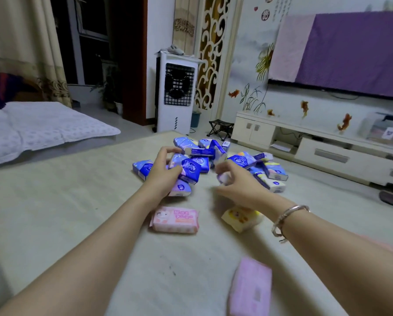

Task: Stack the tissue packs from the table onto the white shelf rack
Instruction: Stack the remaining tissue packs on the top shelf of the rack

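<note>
Table [76, 201] w/ pale cloth. Heap of blue packs [213, 156] at 12 o'clock from table centre, far side. Blue wrappers carry a white oval logo; text too small to read.

Left hand [162, 172] is on heap's near-left edge, fingers curled round a blue pack [191, 171], thumb on its near side; more packs just beside and under it. Right hand [234, 179] at 1 o'clock, fingers bent, pinching a small pale pack [222, 179], blurred; grip narrow. Bracelet [286, 218] on right wrist.

Nearer, apart from heap: pink pack [175, 220] at 6 o'clock of left hand, cartoon animal face plus pink lettering, not legible. Yellow pack [241, 218] under right wrist, cartoon print, partly hidden. Pink blurred pack [250, 290] at 5 o'clock, near table edge, label unreadable.

Bkgd: white fan unit [176, 94] at 12, TV [341, 55] w/ purple cover at 2, white cabinet [316, 142] below it. Wall bears a Chinese character in a round seal, blurred.
</note>
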`<state>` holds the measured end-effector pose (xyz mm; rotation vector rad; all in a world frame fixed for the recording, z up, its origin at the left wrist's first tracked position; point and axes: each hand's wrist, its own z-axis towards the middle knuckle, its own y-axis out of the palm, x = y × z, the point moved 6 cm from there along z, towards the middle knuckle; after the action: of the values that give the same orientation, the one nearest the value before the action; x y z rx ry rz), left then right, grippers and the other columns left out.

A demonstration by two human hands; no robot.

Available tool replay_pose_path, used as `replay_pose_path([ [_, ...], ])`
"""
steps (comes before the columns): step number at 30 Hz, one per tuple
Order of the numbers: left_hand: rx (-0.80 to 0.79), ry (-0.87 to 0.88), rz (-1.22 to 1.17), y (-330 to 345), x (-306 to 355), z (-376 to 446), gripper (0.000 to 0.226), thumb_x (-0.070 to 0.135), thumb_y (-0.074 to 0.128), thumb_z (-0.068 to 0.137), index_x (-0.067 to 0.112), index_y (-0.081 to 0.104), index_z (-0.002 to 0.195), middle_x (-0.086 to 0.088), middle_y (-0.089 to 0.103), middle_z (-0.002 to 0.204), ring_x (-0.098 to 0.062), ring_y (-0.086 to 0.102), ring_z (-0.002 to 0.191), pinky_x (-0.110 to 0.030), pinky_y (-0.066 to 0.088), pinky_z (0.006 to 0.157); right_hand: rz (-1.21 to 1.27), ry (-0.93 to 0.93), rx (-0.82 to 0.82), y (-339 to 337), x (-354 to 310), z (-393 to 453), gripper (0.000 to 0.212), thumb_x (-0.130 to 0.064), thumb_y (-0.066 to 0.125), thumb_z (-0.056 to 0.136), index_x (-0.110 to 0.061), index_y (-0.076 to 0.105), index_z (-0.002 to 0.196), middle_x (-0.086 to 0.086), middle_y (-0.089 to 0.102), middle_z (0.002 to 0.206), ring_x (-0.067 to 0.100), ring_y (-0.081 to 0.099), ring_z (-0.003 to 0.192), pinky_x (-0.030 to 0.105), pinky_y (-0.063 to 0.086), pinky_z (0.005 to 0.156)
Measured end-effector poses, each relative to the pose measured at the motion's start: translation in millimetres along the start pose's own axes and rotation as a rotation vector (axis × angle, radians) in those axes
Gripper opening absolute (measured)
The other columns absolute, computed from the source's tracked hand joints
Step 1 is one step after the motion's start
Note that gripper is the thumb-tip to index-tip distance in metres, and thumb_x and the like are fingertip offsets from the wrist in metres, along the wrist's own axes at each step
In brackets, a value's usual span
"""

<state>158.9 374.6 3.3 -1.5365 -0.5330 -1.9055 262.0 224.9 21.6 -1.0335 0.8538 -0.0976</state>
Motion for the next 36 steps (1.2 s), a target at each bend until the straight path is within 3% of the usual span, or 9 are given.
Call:
replay_pose_path([
  [4, -0.007, 0.031, -0.060, 16.5, 44.6, -17.8, 0.048, 0.000, 0.043, 0.086, 0.045, 0.054, 0.099, -0.007, 0.057, 0.115, -0.023, 0.060, 0.081, -0.037, 0.050, 0.071, 0.422, 0.233, 0.112, -42.1, 3.1, -32.5, 0.034, -0.001, 0.058, 0.082, -0.016, 0.052, 0.112, 0.004, 0.055, 0.095, 0.024, 0.061, 0.086, 0.037, 0.060, 0.070],
  [8, -0.110, 0.010, -0.270, 52.1, 111.4, -48.0, 0.039, 0.000, 0.042, 0.091, 0.031, 0.052, 0.112, -0.004, 0.055, 0.104, -0.015, 0.062, 0.071, -0.031, 0.052, 0.059, 0.900, 0.309, 0.237, -97.7, -7.5, -70.3, 0.024, 0.008, 0.049, 0.087, -0.006, 0.046, 0.107, 0.014, 0.053, 0.104, 0.026, 0.062, 0.084, 0.029, 0.058, 0.054],
  [13, -0.246, -0.058, -0.561, 103.3, 190.5, -107.6, 0.035, -0.003, 0.039, 0.093, 0.021, 0.038, 0.118, -0.010, 0.059, 0.101, -0.022, 0.059, 0.069, -0.026, 0.050, 0.040, 1.092, 0.268, 0.263, -177.7, -31.1, -130.9, 0.012, 0.008, 0.044, 0.090, 0.000, 0.053, 0.088, 0.021, 0.061, 0.094, 0.023, 0.065, 0.072, 0.035, 0.060, 0.072],
  [18, -0.297, -0.060, -0.777, 146.3, 257.9, -165.2, 0.031, -0.007, 0.036, 0.094, 0.016, 0.030, 0.114, -0.016, 0.052, 0.109, -0.029, 0.060, 0.088, -0.048, 0.052, 0.081, 1.219, 0.279, 0.197, -235.0, -55.9, -196.1, 0.036, -0.003, 0.042, 0.088, 0.005, 0.052, 0.122, 0.023, 0.064, 0.108, 0.027, 0.065, 0.084, 0.038, 0.059, 0.075],
  [21, -0.276, -0.008, -0.821, 161.1, 289.3, -195.9, 0.034, -0.009, 0.036, 0.094, 0.016, 0.028, 0.114, -0.016, 0.050, 0.107, -0.030, 0.058, 0.094, -0.054, 0.044, 0.097, 1.241, 0.219, 0.129, -262.7, -73.7, -237.2, 0.034, -0.011, 0.049, 0.089, 0.000, 0.056, 0.120, 0.017, 0.066, 0.099, 0.025, 0.066, 0.085, 0.036, 0.058, 0.077],
  [25, -0.277, 0.047, -0.884, 178.1, 321.1, -238.5, 0.035, -0.010, 0.039, 0.094, 0.016, 0.024, 0.112, -0.016, 0.051, 0.102, -0.028, 0.060, 0.085, -0.055, 0.045, 0.093, 1.107, 0.104, 0.138, -291.1, -85.9, -280.9, 0.015, -0.002, 0.058, 0.087, 0.003, 0.063, 0.100, 0.020, 0.068, 0.098, 0.025, 0.067, 0.087, 0.033, 0.057, 0.083],
  [31, -0.357, 0.134, -0.873, 208.1, 360.3, -283.8, 0.035, -0.010, 0.048, 0.092, 0.019, 0.028, 0.098, -0.016, 0.054, 0.095, -0.016, 0.061, 0.066, -0.020, 0.054, 0.054, 1.061, 0.060, 0.441, -339.9, -80.8, -332.1, 0.008, 0.007, 0.060, 0.082, 0.002, 0.060, 0.088, 0.014, 0.067, 0.073, 0.021, 0.067, 0.071, 0.030, 0.060, 0.065],
  [34, -0.434, 0.167, -0.853, 223.5, 376.3, -296.9, 0.041, -0.008, 0.055, 0.088, 0.017, 0.028, 0.106, -0.019, 0.055, 0.105, -0.017, 0.061, 0.077, -0.015, 0.054, 0.057, 1.101, 0.044, 0.623, -369.4, -74.9, -355.5, 0.006, 0.002, 0.060, 0.086, -0.003, 0.059, 0.085, 0.012, 0.063, 0.073, 0.020, 0.063, 0.068, 0.030, 0.060, 0.060],
  [36, -0.493, 0.218, -0.758, 233.3, 383.8, -303.8, 0.047, -0.002, 0.062, 0.086, 0.015, 0.032, 0.118, -0.017, 0.055, 0.113, -0.021, 0.063, 0.091, -0.020, 0.057, 0.072, 1.118, 0.041, 0.741, -386.5, -69.6, -369.5, 0.005, -0.005, 0.062, 0.088, -0.005, 0.058, 0.085, 0.012, 0.061, 0.077, 0.020, 0.062, 0.069, 0.028, 0.059, 0.055],
])
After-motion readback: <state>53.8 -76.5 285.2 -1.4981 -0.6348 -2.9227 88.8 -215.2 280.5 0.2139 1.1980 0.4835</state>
